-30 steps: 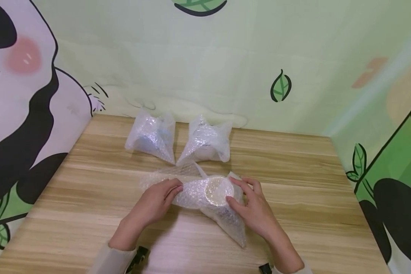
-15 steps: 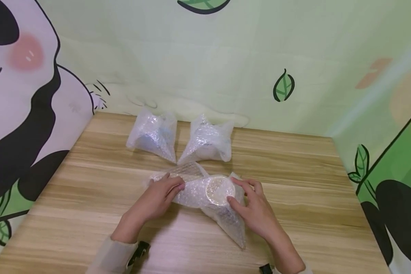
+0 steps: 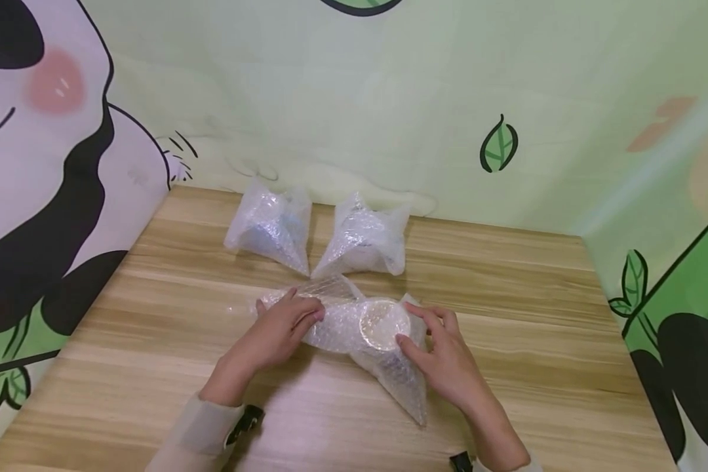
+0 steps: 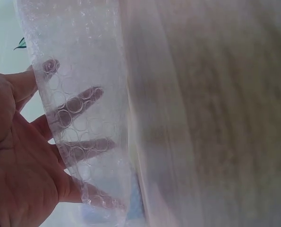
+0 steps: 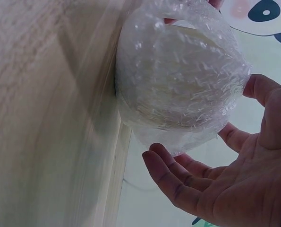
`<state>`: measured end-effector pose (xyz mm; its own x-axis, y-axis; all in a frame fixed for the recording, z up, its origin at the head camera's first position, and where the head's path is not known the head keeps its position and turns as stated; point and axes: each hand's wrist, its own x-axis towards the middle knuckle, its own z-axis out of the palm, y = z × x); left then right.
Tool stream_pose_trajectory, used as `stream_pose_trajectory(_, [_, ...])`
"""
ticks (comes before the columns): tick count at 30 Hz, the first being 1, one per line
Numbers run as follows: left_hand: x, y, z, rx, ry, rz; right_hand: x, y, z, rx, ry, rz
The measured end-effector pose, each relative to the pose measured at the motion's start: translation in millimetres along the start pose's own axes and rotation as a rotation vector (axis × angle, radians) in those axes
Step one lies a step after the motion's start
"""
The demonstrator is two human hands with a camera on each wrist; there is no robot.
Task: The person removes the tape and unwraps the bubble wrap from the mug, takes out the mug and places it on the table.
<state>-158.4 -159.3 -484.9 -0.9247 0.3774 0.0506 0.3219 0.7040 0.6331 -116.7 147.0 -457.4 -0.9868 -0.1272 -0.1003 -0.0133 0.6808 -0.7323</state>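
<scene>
Left hand (image 3: 277,331) has shifted, its fingertips now showing past the knuckles; right hand (image 3: 447,357) stays put. Left fingers are spread, fairly straight, behind clear loose bubble wrap (image 4: 86,47). Right hand half-open, thumb and index gripping the end of the bubble-wrapped round item (image 3: 383,324), other fingers loose. Item lies on the wooden table (image 3: 507,282) between both hands, nearer the right; two wrapped bundles (image 3: 362,239) sit behind.
</scene>
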Motion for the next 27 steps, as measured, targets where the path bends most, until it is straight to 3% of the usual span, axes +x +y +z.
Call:
stream_pose_trajectory(8, [3.4, -1.2, -1.9, -0.013, -0.028, -0.021, 0.5, 1, 0, 0.015, 0.004, 0.001])
stream_pose_trajectory(15, [3.3, 13.0, -4.4, 0.104, 0.039, 0.017, 0.9, 0, 0, 0.004, 0.005, 0.001])
stream_pose_trajectory(21, [7.5, 41.7, -1.6, 0.162, 0.103, 0.177, 1.7, -1, 0, 0.003, 0.005, 0.001])
stream_pose_trajectory(23, [9.7, 52.3, 1.8, 0.189, 0.073, 0.24, 1.9, -1, -1, 0.0, 0.007, -0.001])
stream_pose_trajectory(27, [13.4, 70.5, 8.3, 0.248, -0.06, 0.305, 2.2, -1, 0, 0.0, 0.004, 0.0])
